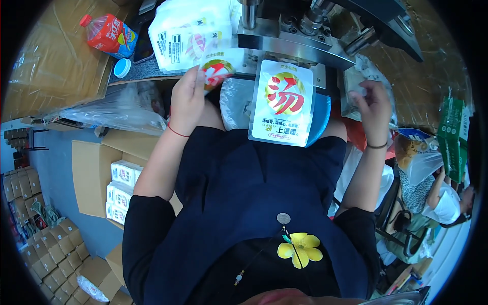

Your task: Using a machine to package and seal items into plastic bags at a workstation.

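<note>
My left hand [189, 96] is closed on the edge of a white pouch [217, 72] with a green and red round print, slightly smeared by motion. A second white pouch [281, 104] with the same round print lies below the metal machine [295, 43], its top edge near the steel bar. My right hand [375, 104] is raised beside a clear plastic container [352, 91], thumb and fingers curled together; what they pinch is too small to make out. A stack of white pouches [190, 43] lies on the bench, beyond my left hand.
A red-capped drink bottle [109, 35] and a blue lid [122, 67] are at the far left. An open carton [91, 178] holds packed pouches at my left. A blue tub [320, 117] sits under the machine. At the right sits another person [445, 201], near a green package [451, 137].
</note>
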A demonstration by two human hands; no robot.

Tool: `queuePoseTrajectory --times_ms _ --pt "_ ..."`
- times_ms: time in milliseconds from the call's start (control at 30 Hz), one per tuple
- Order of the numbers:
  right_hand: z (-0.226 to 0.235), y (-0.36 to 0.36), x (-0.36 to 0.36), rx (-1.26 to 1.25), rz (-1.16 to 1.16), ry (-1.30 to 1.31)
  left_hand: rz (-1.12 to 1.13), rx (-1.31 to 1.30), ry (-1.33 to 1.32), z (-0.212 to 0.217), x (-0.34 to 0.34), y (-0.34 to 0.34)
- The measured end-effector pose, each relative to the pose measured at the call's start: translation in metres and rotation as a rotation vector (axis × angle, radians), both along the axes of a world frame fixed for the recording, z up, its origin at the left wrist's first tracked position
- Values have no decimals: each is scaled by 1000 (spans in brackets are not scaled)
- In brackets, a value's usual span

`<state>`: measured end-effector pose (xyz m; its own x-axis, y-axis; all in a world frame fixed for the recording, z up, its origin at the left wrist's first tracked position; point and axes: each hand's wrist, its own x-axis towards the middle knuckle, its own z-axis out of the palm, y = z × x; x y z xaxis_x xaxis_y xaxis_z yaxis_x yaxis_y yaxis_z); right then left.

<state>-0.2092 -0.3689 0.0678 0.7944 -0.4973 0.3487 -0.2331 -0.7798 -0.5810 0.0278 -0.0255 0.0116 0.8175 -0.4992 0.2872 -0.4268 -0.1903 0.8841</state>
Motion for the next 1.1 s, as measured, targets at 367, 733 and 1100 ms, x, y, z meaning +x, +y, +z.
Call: queuePoseTrajectory --times_ms 367,733,1100 --pt "39 87 53 113 505 -143 -441 53 313 22 -77 -56" --pt "48 40 23 -96 475 256 -822 -155 1174 14 -103 -75" --pt "37 9 12 -299 110 260 -837 -109 1139 3 -87 -71"
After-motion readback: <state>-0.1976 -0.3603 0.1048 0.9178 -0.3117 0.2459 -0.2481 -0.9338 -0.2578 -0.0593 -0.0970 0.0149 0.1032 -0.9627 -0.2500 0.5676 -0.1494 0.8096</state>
